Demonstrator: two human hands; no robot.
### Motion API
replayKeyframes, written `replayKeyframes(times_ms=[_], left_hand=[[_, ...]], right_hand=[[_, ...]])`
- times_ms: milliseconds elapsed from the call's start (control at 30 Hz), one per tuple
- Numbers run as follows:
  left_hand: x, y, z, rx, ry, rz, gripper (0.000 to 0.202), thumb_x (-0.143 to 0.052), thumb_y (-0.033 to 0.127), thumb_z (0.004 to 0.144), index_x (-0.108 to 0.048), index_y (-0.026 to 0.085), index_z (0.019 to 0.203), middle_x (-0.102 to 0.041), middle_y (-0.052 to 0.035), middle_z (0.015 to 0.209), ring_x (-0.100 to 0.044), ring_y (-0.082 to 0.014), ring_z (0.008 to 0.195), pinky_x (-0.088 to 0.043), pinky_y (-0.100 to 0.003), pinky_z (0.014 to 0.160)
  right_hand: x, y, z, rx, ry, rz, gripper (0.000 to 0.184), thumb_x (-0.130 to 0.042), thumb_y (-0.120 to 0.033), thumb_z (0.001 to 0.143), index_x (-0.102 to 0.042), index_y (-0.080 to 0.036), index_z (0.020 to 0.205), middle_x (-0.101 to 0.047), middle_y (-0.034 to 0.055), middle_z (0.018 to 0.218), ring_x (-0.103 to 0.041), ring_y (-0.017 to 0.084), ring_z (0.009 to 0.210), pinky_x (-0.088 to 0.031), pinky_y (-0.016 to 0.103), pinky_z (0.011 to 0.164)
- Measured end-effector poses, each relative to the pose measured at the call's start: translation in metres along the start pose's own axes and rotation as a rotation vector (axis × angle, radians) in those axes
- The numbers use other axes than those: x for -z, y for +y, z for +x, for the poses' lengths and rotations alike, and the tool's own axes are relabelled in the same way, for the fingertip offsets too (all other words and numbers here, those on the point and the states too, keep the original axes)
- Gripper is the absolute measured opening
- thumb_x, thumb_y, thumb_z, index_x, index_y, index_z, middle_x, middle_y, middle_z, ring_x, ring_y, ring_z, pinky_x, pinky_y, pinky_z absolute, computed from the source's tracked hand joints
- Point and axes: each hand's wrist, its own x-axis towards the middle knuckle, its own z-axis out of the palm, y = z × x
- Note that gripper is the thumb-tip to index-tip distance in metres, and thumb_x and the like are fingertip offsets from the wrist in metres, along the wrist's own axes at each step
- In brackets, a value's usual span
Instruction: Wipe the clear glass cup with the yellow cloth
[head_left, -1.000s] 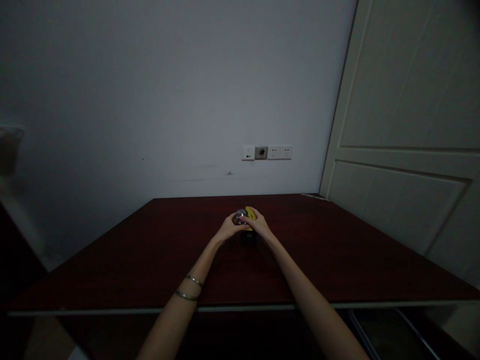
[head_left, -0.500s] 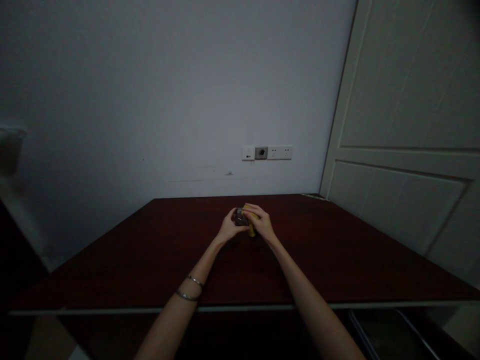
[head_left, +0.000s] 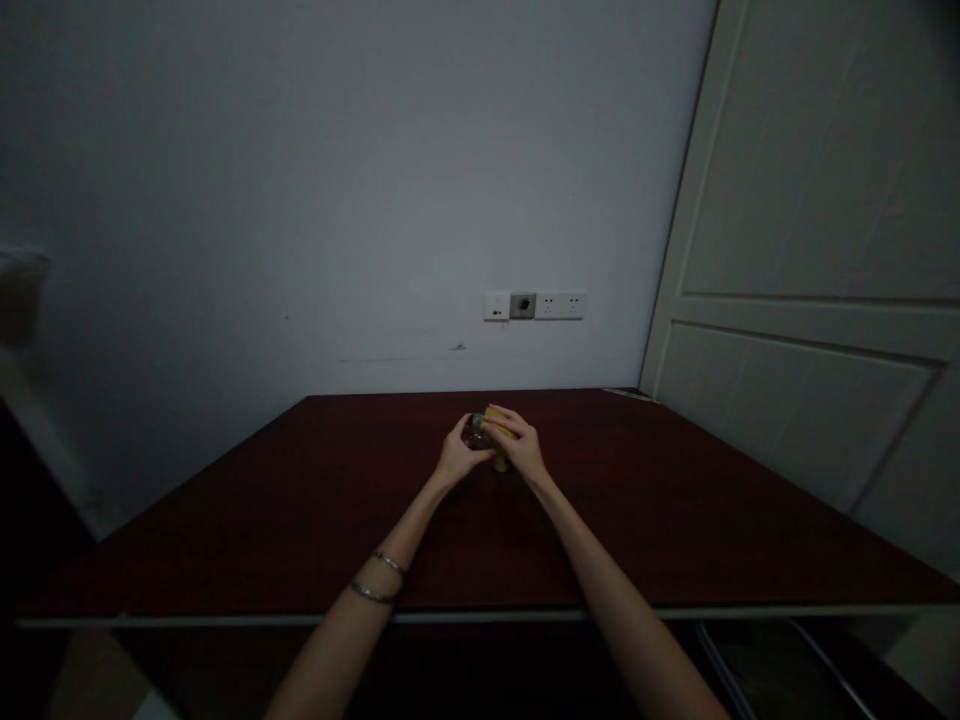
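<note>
Near the middle of the dark red table [head_left: 300, 520], my left hand [head_left: 454, 457] curls around a small see-through glass [head_left: 478, 434]. Its exact shape is partly hidden by my fingers. My right hand [head_left: 526, 450] grips a yellow cloth [head_left: 498, 424] and presses it against the right side of the glass. A lower piece of the cloth hangs beneath my right fingers, close to the tabletop. Two silver bangles [head_left: 373, 592] circle my left forearm.
A pale wall [head_left: 375, 200] with a row of sockets [head_left: 559, 305] rises behind the table. To the right stands a white panelled door [head_left: 795, 400]. Below the table's front edge at right, a metal-edged dark object [head_left: 787, 670] shows partly.
My right hand and the yellow cloth have shifted slightly left and up over the glass. The hanging part of the cloth has moved a little left. My left hand stays nearly still.
</note>
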Motion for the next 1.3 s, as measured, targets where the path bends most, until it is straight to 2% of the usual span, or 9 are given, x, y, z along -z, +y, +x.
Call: replayKeyframes(times_ms=[133,267,367,533,633,800,933,1167,1300], left_hand=[[0.0,-0.001,0.0,-0.024,-0.032,-0.043,0.079,-0.077,0.018,0.048,-0.042,0.011,0.118,-0.057,-0.0122,0.109,-0.057,-0.0203,0.094,-0.045,-0.035,0.086],[-0.003,-0.001,-0.005,-0.018,-0.087,-0.004,0.084,-0.079,0.018,0.044,-0.042,0.012,0.12,-0.056,-0.0116,0.111,-0.055,-0.0217,0.099,-0.043,-0.035,0.089],[-0.004,-0.003,-0.006,-0.003,-0.109,0.012,0.085,-0.08,0.017,0.043,-0.043,0.012,0.119,-0.057,-0.0122,0.108,-0.056,-0.0219,0.096,-0.045,-0.034,0.085],[-0.002,-0.008,-0.002,0.01,-0.037,0.054,0.076,-0.076,0.017,0.048,-0.044,0.012,0.117,-0.06,-0.009,0.1,-0.058,-0.0187,0.086,-0.047,-0.031,0.079],[0.0,-0.007,-0.002,0.008,-0.032,0.084,0.074,-0.074,0.018,0.051,-0.043,0.012,0.118,-0.061,-0.0078,0.098,-0.059,-0.0171,0.081,-0.048,-0.03,0.075],[-0.002,0.004,-0.008,-0.088,-0.098,0.15,0.078,-0.077,0.021,0.047,-0.045,0.013,0.118,-0.058,-0.0084,0.107,-0.055,-0.0201,0.095,-0.044,-0.031,0.084],[-0.001,0.004,-0.009,-0.086,-0.136,0.192,0.074,-0.077,0.023,0.047,-0.048,0.015,0.115,-0.059,-0.0072,0.105,-0.056,-0.0202,0.093,-0.044,-0.031,0.083],[0.003,-0.008,-0.003,-0.033,-0.027,0.173,0.083,-0.075,0.014,0.045,-0.043,0.011,0.122,-0.06,-0.0103,0.103,-0.057,-0.0217,0.091,-0.044,-0.034,0.083],[0.003,0.002,-0.006,-0.108,-0.116,0.197,0.08,-0.075,0.017,0.047,-0.045,0.013,0.12,-0.058,-0.0093,0.108,-0.054,-0.0222,0.097,-0.042,-0.034,0.087]], right_hand=[[-0.001,-0.002,-0.001,0.018,0.009,-0.059,0.021,-0.062,-0.035,0.069,-0.068,-0.027,0.088,-0.06,0.0036,0.112,-0.052,0.021,0.107,-0.039,0.038,0.095],[0.002,0.006,0.002,-0.109,0.111,-0.017,0.03,-0.059,-0.04,0.07,-0.067,-0.021,0.092,-0.065,0.0067,0.102,-0.058,0.021,0.098,-0.042,0.039,0.091],[0.003,0.007,0.003,-0.167,0.125,-0.023,0.033,-0.059,-0.042,0.07,-0.067,-0.02,0.092,-0.067,0.0073,0.098,-0.059,0.022,0.095,-0.043,0.04,0.089],[-0.001,-0.01,-0.004,0.055,0.005,-0.111,0.021,-0.059,-0.034,0.072,-0.068,-0.026,0.09,-0.06,0.0042,0.112,-0.054,0.021,0.104,-0.04,0.037,0.094],[-0.004,-0.015,-0.007,0.107,-0.048,-0.132,0.019,-0.06,-0.032,0.072,-0.068,-0.028,0.089,-0.058,0.0033,0.115,-0.053,0.02,0.105,-0.04,0.037,0.094],[-0.001,-0.001,-0.001,-0.036,0.074,-0.019,0.025,-0.059,-0.036,0.072,-0.068,-0.022,0.09,-0.063,0.0062,0.106,-0.056,0.021,0.101,-0.041,0.038,0.093],[0.001,0.007,0.003,-0.155,0.085,0.028,0.03,-0.06,-0.039,0.069,-0.068,-0.019,0.09,-0.067,0.0073,0.098,-0.058,0.023,0.098,-0.042,0.04,0.091],[-0.002,-0.013,-0.007,0.125,-0.093,-0.187,0.017,-0.06,-0.028,0.072,-0.068,-0.031,0.087,-0.059,0.0017,0.114,-0.051,0.021,0.107,-0.038,0.041,0.095],[-0.003,-0.009,-0.005,0.067,-0.028,-0.133,0.018,-0.059,-0.03,0.073,-0.068,-0.028,0.088,-0.06,0.0038,0.11,-0.053,0.021,0.104,-0.039,0.04,0.093]])
